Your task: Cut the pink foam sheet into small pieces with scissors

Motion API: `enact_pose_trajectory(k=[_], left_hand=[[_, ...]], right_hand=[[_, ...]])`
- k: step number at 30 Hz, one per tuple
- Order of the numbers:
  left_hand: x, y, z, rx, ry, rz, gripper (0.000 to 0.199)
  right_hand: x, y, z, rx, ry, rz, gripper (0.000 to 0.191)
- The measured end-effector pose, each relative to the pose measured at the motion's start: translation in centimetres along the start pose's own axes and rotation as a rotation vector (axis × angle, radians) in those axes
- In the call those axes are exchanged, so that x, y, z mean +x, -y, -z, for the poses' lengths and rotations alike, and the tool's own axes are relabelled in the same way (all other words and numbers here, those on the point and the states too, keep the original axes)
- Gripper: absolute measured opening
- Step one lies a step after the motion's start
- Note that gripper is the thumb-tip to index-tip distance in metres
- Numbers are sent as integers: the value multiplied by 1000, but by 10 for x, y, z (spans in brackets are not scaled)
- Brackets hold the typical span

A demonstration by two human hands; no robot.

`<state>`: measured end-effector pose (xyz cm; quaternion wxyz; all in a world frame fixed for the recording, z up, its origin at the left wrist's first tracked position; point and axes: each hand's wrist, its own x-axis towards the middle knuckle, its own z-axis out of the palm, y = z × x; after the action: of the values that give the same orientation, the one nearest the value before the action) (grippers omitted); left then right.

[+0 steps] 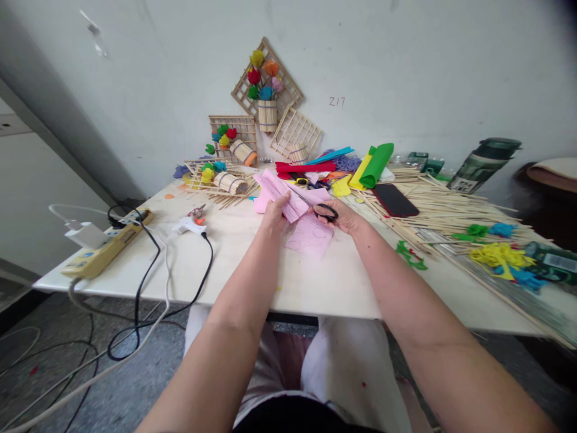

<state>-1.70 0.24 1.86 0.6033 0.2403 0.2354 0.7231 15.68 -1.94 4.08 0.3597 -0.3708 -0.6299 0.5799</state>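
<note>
In the middle of the table, my left hand (276,215) is closed around a folded sheet of pink felt (276,187), thumb on top. My right hand (341,218) grips black-handled scissors (325,211), whose blades point up and left along the pink sheet's right side. Whether the blades are parted is hard to make out. Under both hands lies a second pink piece (311,237) with faint outlines drawn on it.
A glue gun (190,225) and power strip (108,243) with cables are at left. Stick lattices with felt flowers (265,78) lean on the wall. To the right are a phone (395,199), wooden sticks (455,207), yellow scraps (500,257) and a bottle (484,163).
</note>
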Motion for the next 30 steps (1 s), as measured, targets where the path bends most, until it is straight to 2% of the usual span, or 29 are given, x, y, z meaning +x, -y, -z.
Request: enact_pose_trajectory(k=[13, 24, 30], left_hand=[[-2, -4, -2, 32, -14, 33, 24], [0, -4, 1, 30, 16, 80, 21], [1, -6, -2, -5, -48, 61, 20]], right_hand=[[2, -2, 3, -6, 22, 20, 31], [2, -2, 5, -10, 26, 9, 19], [0, -2, 7, 10, 37, 13, 19]])
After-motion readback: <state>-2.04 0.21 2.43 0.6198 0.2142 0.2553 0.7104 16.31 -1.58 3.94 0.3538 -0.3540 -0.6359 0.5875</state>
